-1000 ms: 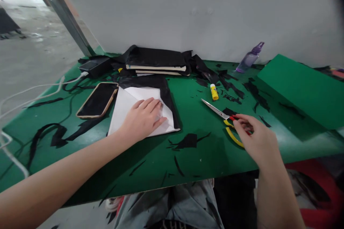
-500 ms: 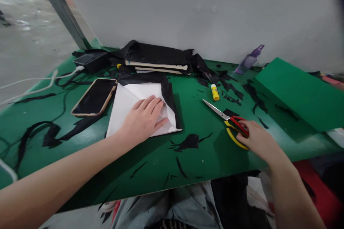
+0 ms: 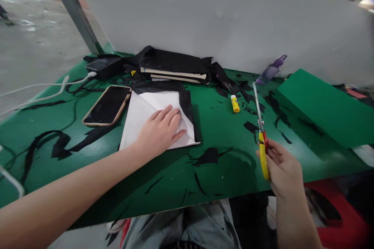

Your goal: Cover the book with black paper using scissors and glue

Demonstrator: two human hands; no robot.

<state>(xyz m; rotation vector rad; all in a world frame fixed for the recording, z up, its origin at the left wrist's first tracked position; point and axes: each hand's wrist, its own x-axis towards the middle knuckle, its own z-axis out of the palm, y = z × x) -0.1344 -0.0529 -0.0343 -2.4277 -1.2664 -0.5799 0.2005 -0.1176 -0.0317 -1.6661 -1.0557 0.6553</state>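
Note:
My left hand (image 3: 160, 129) lies flat, fingers stretched out, on a white sheet (image 3: 136, 120) with a folded flap. Black material (image 3: 186, 103) shows along the sheet's top and right edges. My right hand (image 3: 284, 165) grips a pair of scissors (image 3: 261, 136) by the red and yellow handles. The blades stand upright, pointing away from me, and look closed together. A yellow glue stick (image 3: 235, 104) with a white cap lies left of the blades. Below the sheet's right corner is a black scrap (image 3: 208, 156).
A phone (image 3: 107, 105) lies left of the sheet, by a black box (image 3: 104, 66) with a white cable. Black-covered books (image 3: 175, 62) sit at the back. At right are a purple spray bottle (image 3: 270, 72) and a green board (image 3: 324, 105). Black scraps litter the green table (image 3: 163, 202).
My right hand has lifted the scissors off the table area and turned them from lying slanted to upright, blades pointing away. My left hand stays on the white sheet.

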